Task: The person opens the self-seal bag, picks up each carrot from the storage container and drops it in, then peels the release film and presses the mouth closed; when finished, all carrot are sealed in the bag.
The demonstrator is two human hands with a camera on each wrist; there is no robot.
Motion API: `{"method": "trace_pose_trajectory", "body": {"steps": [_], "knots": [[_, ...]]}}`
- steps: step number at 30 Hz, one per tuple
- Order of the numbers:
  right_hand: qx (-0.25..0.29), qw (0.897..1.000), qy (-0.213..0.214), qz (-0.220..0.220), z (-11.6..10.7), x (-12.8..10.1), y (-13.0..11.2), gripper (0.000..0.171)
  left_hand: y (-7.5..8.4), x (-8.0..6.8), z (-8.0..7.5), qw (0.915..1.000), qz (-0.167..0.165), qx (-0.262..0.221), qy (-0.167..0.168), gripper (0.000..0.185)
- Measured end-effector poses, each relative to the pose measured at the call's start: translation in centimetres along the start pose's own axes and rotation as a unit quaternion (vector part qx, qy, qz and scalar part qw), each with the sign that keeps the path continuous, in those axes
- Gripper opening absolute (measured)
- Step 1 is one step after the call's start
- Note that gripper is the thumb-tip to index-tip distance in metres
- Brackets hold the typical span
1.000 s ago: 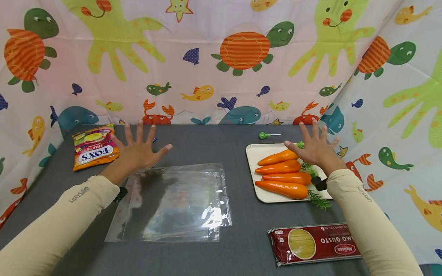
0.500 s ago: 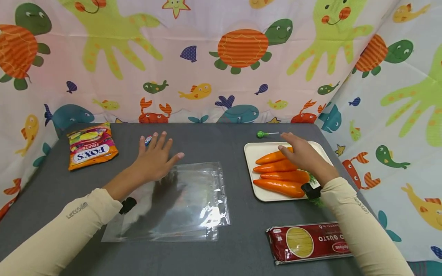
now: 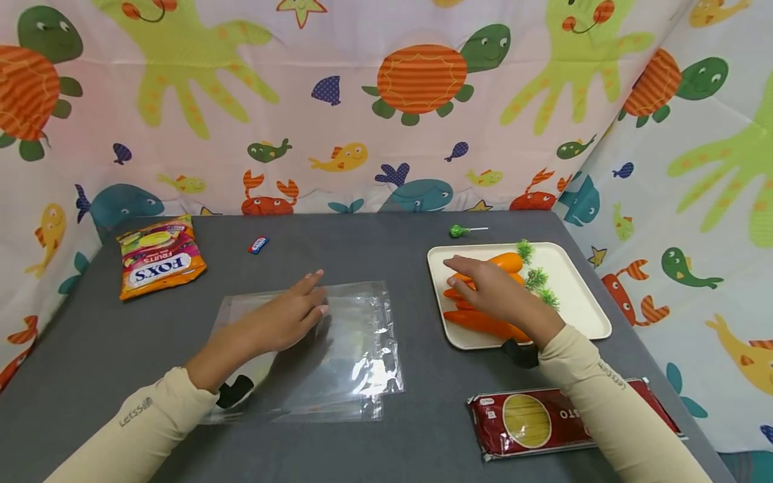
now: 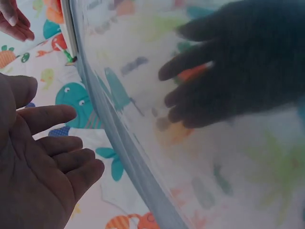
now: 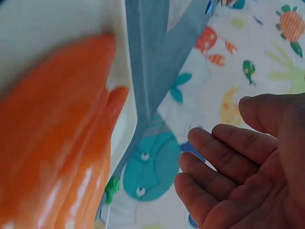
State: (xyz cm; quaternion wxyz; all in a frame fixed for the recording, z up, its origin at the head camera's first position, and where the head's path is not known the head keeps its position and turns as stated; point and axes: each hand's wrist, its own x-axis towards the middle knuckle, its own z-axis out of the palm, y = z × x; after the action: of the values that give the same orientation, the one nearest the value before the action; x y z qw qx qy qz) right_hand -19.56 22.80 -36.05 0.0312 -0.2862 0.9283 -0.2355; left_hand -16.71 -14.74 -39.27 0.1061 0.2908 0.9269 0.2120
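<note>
Over the clear plastic bags [image 3: 356, 335] lying on the table, my left hand [image 3: 286, 318] hovers with relaxed, slightly bent fingers and holds nothing. The left wrist view shows that hand [image 4: 43, 148] beside the shiny plastic, which mirrors its dark shape. My right hand [image 3: 492, 288] is above the orange carrots [image 3: 483, 325] on a cream tray [image 3: 582, 308], its fingers loose and the palm bare. In the right wrist view the carrots [image 5: 57, 129] fill the left side, apart from the right hand [image 5: 243, 171]. Part of the carrots is hidden under the hand in the head view.
A FOX'S candy bag [image 3: 162, 258] lies at the back left, with a small blue-and-red wrapped candy [image 3: 258, 245] nearby. A green lollipop [image 3: 459, 231] is behind the tray. The red spaghetti pack [image 3: 525, 422] lies in front, partly under the right forearm. A patterned curtain [image 3: 338, 100] stands behind.
Both hands have come nearer and inward: the left from beside the candy bag to over the plastic bags, the right from the tray's far right to over the carrots. Spread fingers have relaxed.
</note>
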Motion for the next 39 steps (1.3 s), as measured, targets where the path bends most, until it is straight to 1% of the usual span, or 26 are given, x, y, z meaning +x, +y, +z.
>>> {"method": "trace_pose_trajectory", "body": {"steps": [4, 7, 10, 15, 18, 21, 25, 28, 32, 36, 39], "knots": [[0.003, 1.0, -0.009, -0.028, 0.9, 0.0, -0.9, 0.043, 0.6, -0.3, 0.4, 0.9998, 0.008, -0.01, -0.016, 0.052], [0.005, 0.998, -0.027, -0.048, 1.7, -0.1, -1.6, 0.043, 1.1, -0.4, 0.8, 0.9997, 0.004, -0.013, -0.023, 0.056], [0.007, 0.997, -0.048, -0.061, 2.6, -0.2, -2.1, 0.043, 1.4, -0.4, 1.6, 0.9994, 0.003, -0.004, -0.034, 0.062], [0.0, 0.994, -0.084, -0.076, 4.2, -0.5, -2.5, 0.044, 1.5, 0.1, 3.2, 0.9975, 0.023, 0.02, -0.064, 0.071], [-0.005, 0.989, -0.116, -0.095, 5.0, -0.4, -3.0, 0.047, 1.7, 0.4, 3.7, 0.9956, 0.03, 0.033, -0.082, 0.076], [-0.004, 0.982, -0.155, -0.105, 5.5, -0.3, -3.7, 0.049, 2.1, 0.5, 3.9, 0.9942, 0.032, 0.044, -0.093, 0.08], [-0.02, 0.974, -0.195, -0.109, 6.0, -0.1, -4.4, 0.053, 2.8, 0.7, 3.9, 0.9926, 0.029, 0.04, -0.11, 0.084], [-0.033, 0.97, -0.207, -0.123, 6.4, 0.1, -4.8, 0.054, 3.3, 0.8, 4.0, 0.9911, 0.023, 0.036, -0.126, 0.086], [-0.04, 0.967, -0.208, -0.143, 6.7, 0.3, -5.4, 0.053, 3.5, 1.1, 4.4, 0.9905, 0.01, 0.035, -0.133, 0.084], [-0.039, 0.967, -0.212, -0.137, 6.8, 0.5, -5.5, 0.053, 3.8, 1.5, 4.8, 0.9913, -0.002, 0.03, -0.128, 0.081], [-0.038, 0.966, -0.223, -0.129, 6.9, 0.5, -5.3, 0.053, 4.0, 1.7, 4.9, 0.9914, 0.001, 0.032, -0.127, 0.082]]}}
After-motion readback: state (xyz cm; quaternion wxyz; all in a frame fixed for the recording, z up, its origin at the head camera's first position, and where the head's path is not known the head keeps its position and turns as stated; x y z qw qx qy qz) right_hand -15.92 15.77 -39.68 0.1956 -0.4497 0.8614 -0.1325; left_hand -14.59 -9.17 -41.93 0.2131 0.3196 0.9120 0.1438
